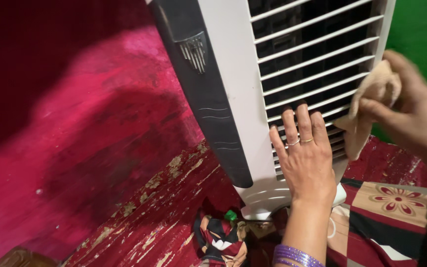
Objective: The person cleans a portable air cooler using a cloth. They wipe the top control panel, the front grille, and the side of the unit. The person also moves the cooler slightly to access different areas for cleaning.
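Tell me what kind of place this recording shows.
Probably a room in a home: a white air cooler with a slatted grille stands on a worn red floor, beside a patterned floral cloth and pink painted walls.

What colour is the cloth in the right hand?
Pale beige or tan; the cloth is bunched in the right hand, seen in the head view.

Left hand [306,158] flat, right hand [411,109] clenched

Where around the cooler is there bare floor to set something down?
Bare red floor lies left of the cooler, up to the pink wall. It is crowded at the base: bundled cloth, patterned mat, left hand, and right hand with rag.
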